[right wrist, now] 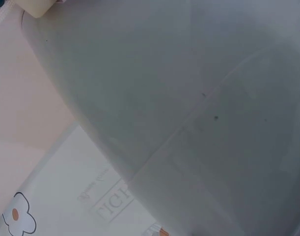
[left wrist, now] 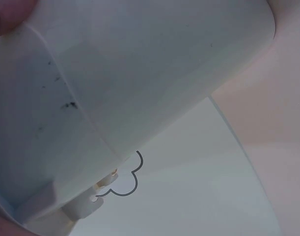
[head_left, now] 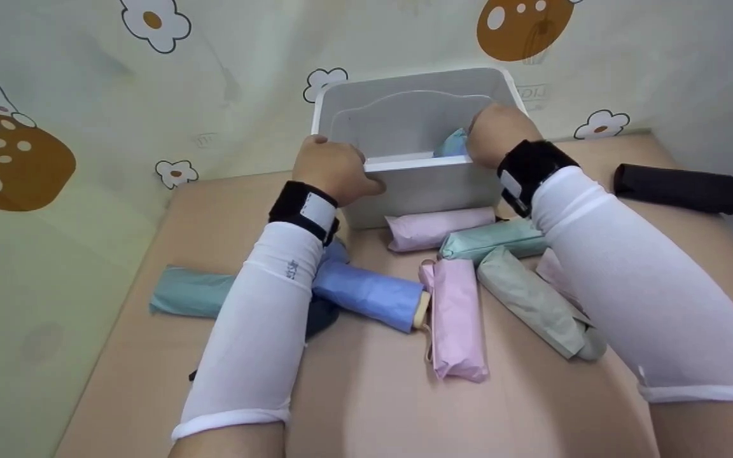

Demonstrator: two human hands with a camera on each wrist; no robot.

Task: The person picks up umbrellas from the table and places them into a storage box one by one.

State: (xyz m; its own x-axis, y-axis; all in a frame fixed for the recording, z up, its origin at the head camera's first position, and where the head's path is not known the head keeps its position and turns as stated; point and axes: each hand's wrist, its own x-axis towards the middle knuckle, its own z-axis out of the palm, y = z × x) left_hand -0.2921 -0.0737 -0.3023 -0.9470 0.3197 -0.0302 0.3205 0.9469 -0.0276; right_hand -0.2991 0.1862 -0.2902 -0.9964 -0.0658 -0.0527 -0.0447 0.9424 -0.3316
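Head: left hand [head_left: 335,168] curls over the white bin [head_left: 404,184]'s near-left rim; right hand [head_left: 497,133] grips the near-right corner beside a teal folded umbrella [head_left: 452,145] inside. Wrist views: only bin wall [left wrist: 140,73], fingers hidden.

**Pastels on a peach table, cartoon flowers behind**

The bin [head_left: 404,184] is plain white, with a light blue umbrella [head_left: 452,145] inside. Near it lie folded umbrellas: pale pink [head_left: 433,229], mint green [head_left: 494,240], sage green [head_left: 532,302], pink [head_left: 457,318], periwinkle blue [head_left: 369,294] and teal [head_left: 191,292] at left. A black umbrella [head_left: 681,187] lies far right. The table [head_left: 366,407] is peach. The wall cloth [head_left: 86,83] is cream with white flowers and brown spotted shapes. Sleeves are white, wrist straps black.
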